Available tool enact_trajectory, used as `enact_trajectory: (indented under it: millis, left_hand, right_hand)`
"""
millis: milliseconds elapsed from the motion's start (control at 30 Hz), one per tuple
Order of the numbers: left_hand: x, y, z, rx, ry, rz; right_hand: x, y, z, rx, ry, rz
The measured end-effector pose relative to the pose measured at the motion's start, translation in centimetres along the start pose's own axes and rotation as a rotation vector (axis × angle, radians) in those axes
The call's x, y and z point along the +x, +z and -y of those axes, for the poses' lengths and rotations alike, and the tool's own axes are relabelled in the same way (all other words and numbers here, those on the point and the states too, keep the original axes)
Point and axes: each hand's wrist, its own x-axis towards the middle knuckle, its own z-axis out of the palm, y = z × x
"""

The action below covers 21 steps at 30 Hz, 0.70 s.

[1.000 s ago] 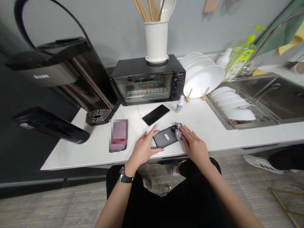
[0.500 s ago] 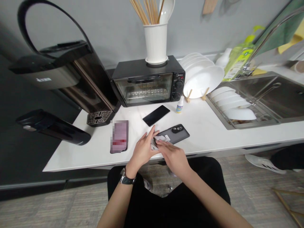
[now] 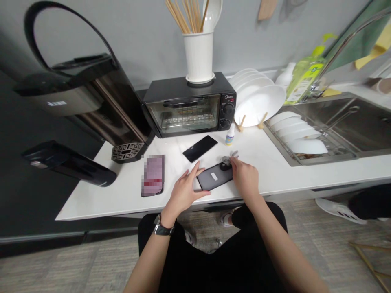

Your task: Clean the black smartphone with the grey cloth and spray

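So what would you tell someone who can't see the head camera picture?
A person's left hand steadies a dark phone lying face down on a white counter, while the right hand presses a small cloth on its camera end.

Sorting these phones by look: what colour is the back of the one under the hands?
Dark grey, with a small white sticker; the phone shows best in the head view.
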Motion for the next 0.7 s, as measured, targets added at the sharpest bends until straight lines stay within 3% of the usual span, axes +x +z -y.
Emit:
enact_trajectory:
  millis: [100,200,267,367,467,600,700]
  left_hand:
    - [0.0,0.1,0.2,0.006,-0.001,0.006]
    - [0.0,0.2,0.4,0.010,-0.020,0.006]
    - [0.0,0.2,0.5,0.018,-0.038,0.004]
    - [-0.1,0.2,0.6,0.017,-0.034,0.000]
    - [-0.1,0.2,0.5,0.002,0.011,-0.010]
    - [-0.1,0.1,0.3,0.004,0.010,-0.014]
    - [-0.1,0.1,0.1,-0.001,-0.006,-0.007]
  right_hand:
    - [0.1,0.3,4.1,0.049,-0.110,0.055]
    - [-2.2,0.7,7.5,0.125,-0.307,0.060]
    - [-4.3,0.7,8.3,0.165,-0.376,0.056]
    - [-7.2,-0.2,6.8,0.245,-0.492,0.100]
    - [-8.9,-1.5,3.3,0.286,-0.536,0.132]
    - [-8.8,-2.4,-1.4,0.181,-0.376,0.042]
    - [-7.1,-2.1,-3.1,0.114,-0.316,-0.019]
